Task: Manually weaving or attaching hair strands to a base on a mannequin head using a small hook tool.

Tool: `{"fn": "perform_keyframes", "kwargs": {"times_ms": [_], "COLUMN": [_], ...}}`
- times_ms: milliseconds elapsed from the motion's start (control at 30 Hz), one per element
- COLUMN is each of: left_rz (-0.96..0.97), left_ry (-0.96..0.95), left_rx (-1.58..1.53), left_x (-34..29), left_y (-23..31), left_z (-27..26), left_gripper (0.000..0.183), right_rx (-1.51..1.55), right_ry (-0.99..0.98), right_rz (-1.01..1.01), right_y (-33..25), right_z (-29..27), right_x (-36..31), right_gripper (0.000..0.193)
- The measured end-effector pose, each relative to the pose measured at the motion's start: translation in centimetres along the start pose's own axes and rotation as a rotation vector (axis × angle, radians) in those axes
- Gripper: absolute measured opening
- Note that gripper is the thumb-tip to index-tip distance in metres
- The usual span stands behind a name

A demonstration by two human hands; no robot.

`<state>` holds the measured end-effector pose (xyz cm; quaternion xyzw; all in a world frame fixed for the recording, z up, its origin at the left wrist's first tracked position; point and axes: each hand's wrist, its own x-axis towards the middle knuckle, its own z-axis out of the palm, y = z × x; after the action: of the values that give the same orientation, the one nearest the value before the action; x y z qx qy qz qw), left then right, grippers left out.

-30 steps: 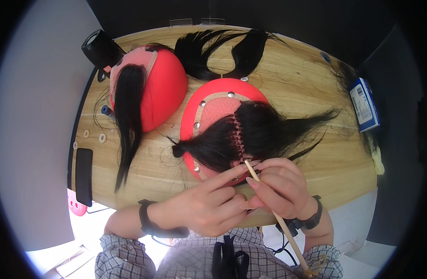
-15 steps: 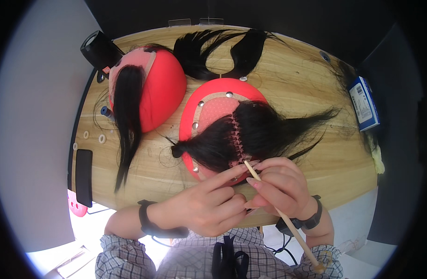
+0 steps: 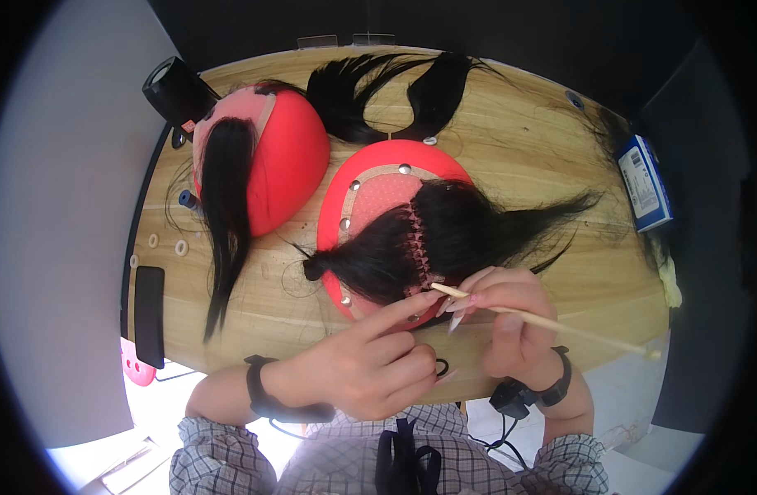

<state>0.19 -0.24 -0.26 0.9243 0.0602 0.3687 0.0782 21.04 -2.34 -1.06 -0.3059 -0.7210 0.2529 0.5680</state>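
In front of me lies a red head form (image 3: 334,186) with a pink mesh wig cap (image 3: 381,191) fastened on it by round silver pins. Black hair on the cap is parted to both sides (image 3: 370,256), with a row of small crossed ties (image 3: 416,239) along the parting. My left hand (image 3: 370,363) rests at the cap's near edge, index finger stretched to the parting's end, the other fingers curled; a small black loop (image 3: 442,366) shows beside them. My right hand (image 3: 514,309) pinches a slim pale wooden stick tool (image 3: 551,322), its tip by my left fingertip.
A second red form (image 3: 300,165) with a hair-bearing cap stands at left, before a black cylinder (image 3: 179,91). Loose black hair (image 3: 436,95) lies at the back. Around the table are a blue-white box (image 3: 645,186), a black slab (image 3: 149,318) and small rings (image 3: 181,247).
My right hand has turned, swinging the stick tool's far end from pointing down toward me to pointing right. My left hand stays nearly in place; the black loop now shows beside it.
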Motion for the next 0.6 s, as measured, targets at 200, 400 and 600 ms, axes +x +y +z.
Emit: {"fn": "perform_keyframes", "kwargs": {"times_ms": [200,400,600], "left_rz": [0.001,0.022,-0.049], "left_ry": [0.079,0.144,0.102], "left_rx": [0.023,0.239,0.504], "left_x": [0.2,0.1,0.0], "left_y": [0.0,-0.3,-1.5], "left_z": [-0.4,-1.1,-1.4], "left_gripper": [0.015,0.016,0.023], "right_rx": [0.165,0.166,0.126], "right_ry": [0.114,0.085,0.022], "right_rz": [0.159,0.137,0.163], "right_y": [-0.3,-0.4,-0.6], "right_z": [0.5,0.3,0.1], "right_x": [0.2,0.1,0.6], "right_gripper": [0.023,0.022,0.032]}}
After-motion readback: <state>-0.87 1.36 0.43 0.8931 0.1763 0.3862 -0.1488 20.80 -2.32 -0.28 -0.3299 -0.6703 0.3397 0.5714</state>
